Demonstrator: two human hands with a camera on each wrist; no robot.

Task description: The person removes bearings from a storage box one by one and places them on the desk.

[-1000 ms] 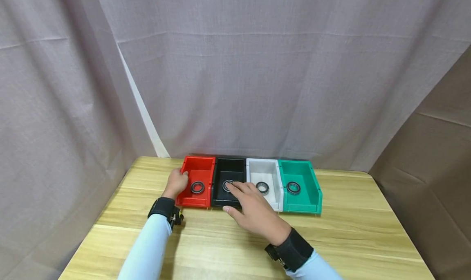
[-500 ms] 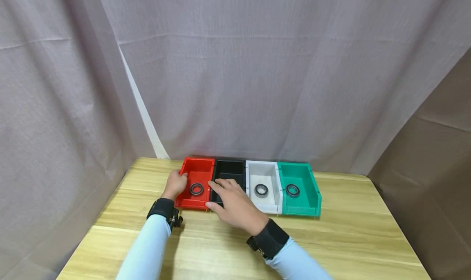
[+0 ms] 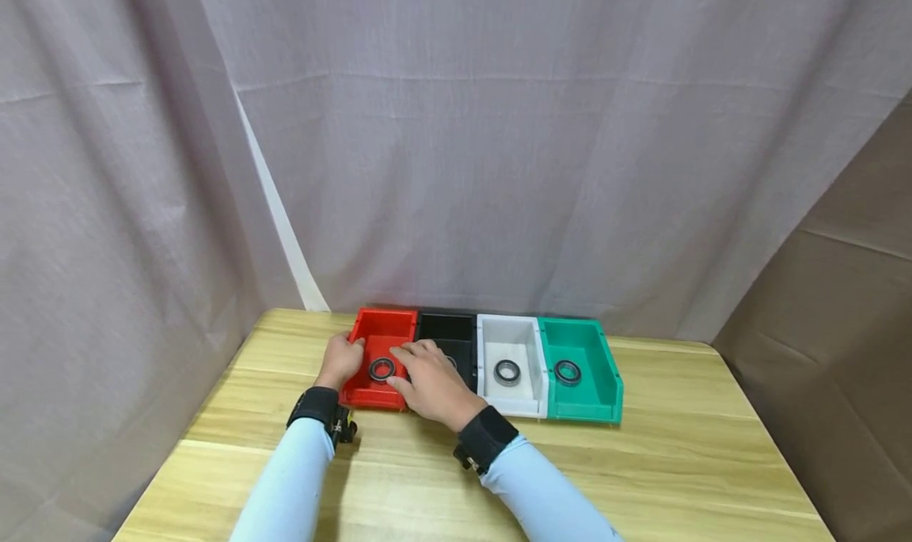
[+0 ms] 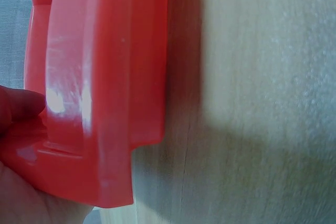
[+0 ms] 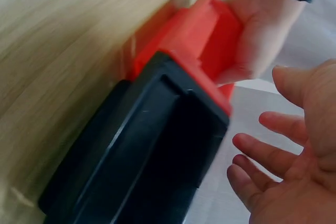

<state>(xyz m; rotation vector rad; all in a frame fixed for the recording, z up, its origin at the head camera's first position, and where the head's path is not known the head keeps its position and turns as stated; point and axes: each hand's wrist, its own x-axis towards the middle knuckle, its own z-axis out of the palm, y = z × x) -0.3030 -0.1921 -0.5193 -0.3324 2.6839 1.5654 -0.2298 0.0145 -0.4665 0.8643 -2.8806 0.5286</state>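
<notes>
Four bins stand in a row, and my left hand (image 3: 340, 361) grips the left side wall of the red bin (image 3: 385, 326), its thumb over the rim and inside. In the left wrist view that thumb (image 4: 23, 103) lies against the red wall. A ball bearing (image 3: 372, 372) lies on the red bin's floor. My right hand (image 3: 436, 385) hovers over the border of the red bin and the black bin (image 3: 447, 328), fingers spread and holding nothing. Under it, a bearing (image 3: 453, 361) in the black bin is mostly hidden. The right wrist view shows these fingers (image 5: 268, 153) apart from the bins.
To the right, the white bin (image 3: 507, 332) holds a bearing (image 3: 507, 384), and the green bin (image 3: 579, 335) holds another bearing (image 3: 568, 382). The bins stand on a wooden table (image 3: 684, 447), close to a grey curtain (image 3: 456, 170) behind.
My right hand has moved left, from over the black and white bins to the edge of the red bin. The left hand keeps its grip, and the bins stay put.
</notes>
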